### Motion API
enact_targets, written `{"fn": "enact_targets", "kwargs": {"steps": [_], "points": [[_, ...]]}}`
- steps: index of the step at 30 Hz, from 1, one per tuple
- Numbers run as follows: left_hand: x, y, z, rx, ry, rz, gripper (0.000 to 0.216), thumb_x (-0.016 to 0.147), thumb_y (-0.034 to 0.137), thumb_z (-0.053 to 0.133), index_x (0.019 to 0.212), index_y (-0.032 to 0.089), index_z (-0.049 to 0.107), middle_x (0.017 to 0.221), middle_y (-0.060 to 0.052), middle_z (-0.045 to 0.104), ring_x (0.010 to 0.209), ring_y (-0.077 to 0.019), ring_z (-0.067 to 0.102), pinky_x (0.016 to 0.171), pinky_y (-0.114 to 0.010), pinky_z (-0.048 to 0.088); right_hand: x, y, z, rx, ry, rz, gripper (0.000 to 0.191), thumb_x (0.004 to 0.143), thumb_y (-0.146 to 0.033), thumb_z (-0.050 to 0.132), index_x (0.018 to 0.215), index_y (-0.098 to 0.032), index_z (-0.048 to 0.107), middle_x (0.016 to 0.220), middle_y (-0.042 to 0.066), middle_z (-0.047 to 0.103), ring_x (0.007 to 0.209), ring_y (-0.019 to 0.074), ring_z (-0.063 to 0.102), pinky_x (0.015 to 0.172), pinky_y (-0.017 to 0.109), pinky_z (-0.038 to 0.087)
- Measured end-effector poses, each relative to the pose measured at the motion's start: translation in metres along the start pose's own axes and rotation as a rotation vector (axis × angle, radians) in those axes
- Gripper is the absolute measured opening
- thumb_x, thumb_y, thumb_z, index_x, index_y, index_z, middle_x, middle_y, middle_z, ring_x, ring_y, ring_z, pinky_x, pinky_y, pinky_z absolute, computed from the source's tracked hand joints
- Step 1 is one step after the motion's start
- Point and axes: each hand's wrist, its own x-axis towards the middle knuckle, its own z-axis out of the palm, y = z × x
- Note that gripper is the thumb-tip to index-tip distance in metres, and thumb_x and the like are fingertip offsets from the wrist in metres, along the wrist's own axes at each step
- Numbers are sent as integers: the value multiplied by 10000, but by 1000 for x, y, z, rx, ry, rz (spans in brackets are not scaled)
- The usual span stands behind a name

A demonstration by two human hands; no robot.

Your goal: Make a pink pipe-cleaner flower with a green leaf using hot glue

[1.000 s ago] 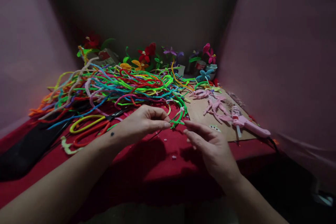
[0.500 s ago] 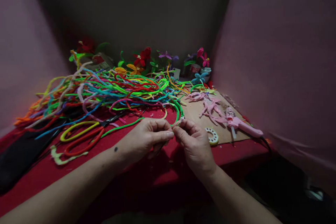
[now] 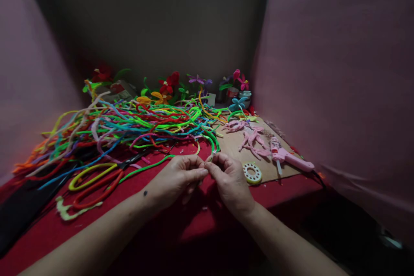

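My left hand and my right hand meet over the front of the red-covered table, thumbs and fingertips pinched together. A small pale piece shows above my right fingertips; its kind is too small and dark to tell, and the fingers hide the rest. Left of my left hand lies a pair of scissors with one yellow and one red handle loop. A green pipe cleaner runs from near the scissors towards my left hand. To the right of my right hand is a round pale ring with dark holes.
A large heap of coloured pipe cleaners covers the back left. On the cardboard at right lie pink fuzzy pieces and a pink glue gun. Fuzzy flowers stand along the back. Pink cloth hangs at the sides.
The view has tilted up and turned slightly right, so the table things sit lower and further left. Both hands keep their pinch together, with little change in finger position.
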Motion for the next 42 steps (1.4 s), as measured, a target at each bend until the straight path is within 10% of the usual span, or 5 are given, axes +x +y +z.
{"fn": "enact_targets", "kwargs": {"steps": [6, 10, 14, 29, 42], "points": [[2, 21, -11, 0, 42, 56, 184, 745, 299, 641, 683, 149, 555, 445, 74, 446, 322, -25, 332, 299, -134, 302, 19, -13, -26, 50, -173, 142, 352, 797, -464, 509, 929, -152, 605, 727, 25, 606, 532, 108, 510, 500, 246, 374], [12, 32, -21, -90, 141, 65, 215, 721, 291, 664, 634, 152, 525, 412, 79, 415, 307, -19, 298, 296, -133, 258, 48, -19, -74, -859, 80, -82, 341, 785, -278, 540, 1097, -148, 590, 1003, 112, 623, 892, 210, 576, 775, 319, 421], [26, 24, -25, -200, 123, 47, 220, 712, 297, 666, 624, 150, 529, 400, 84, 373, 305, -18, 271, 300, -136, 235, 72, -17, -108, -1473, 45, 65, 328, 784, -321, 534, 1037, -126, 607, 1089, 206, 586, 1037, 327, 534, 821, 395, 391], [26, 0, -25, -181, 117, -13, 270, 707, 349, 674, 630, 159, 498, 399, 88, 376, 314, -17, 257, 311, -145, 229, 86, -4, -59, -1451, -118, -30, 370, 822, -224, 463, 1186, -178, 515, 1122, 135, 566, 996, 221, 539, 788, 291, 400], [20, 7, -21, -207, 116, 14, 263, 701, 339, 681, 643, 154, 503, 437, 85, 386, 328, -11, 252, 322, -142, 229, 134, -28, -127, -1396, -30, 159, 264, 743, -140, 546, 971, -149, 679, 928, 147, 689, 892, 255, 619, 717, 282, 417]]}}
